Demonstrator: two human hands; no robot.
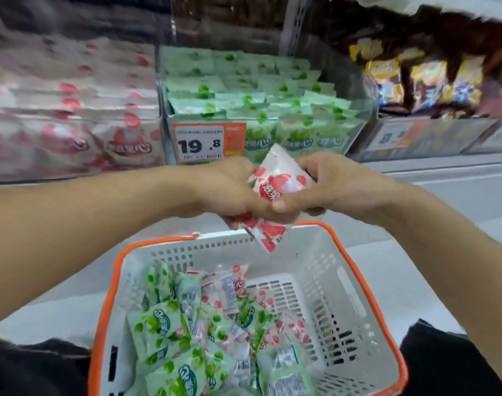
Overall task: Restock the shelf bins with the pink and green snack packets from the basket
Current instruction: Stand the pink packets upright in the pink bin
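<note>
Left fingers: the left hand (227, 190) curls round a bunch of pink snack packets (275, 181) – its fingertips are hidden behind the wrappers.
Right fingers: the right hand (327, 187) grips the same bunch from the other side, thumb pressed on the lower edge; the other fingers are out of sight behind the packets.
Held packets: how many are in the bunch cannot be counted; one sticks up above the hands, another hangs below them over the basket's far rim.
Basket: a white slotted basket (324, 270) with an orange rim sits below the hands, its near edge cut off by the frame; green snack packets (161, 324) fill the left side and loose pink ones lie mixed among them toward the middle, the right part of its floor bare.
Green bin: the shelf bin (255, 110) straight ahead is packed with rows of green packets, with a price tag (204, 144) reading 19.8 on its front.
Pink bin: the bin (72, 110) to the left holds pink packets – badly blurred.
Right shelf: dark and yellow bags (427, 78), smeared by motion, print unreadable.
Bottom corners: dark clothing, cut off.
</note>
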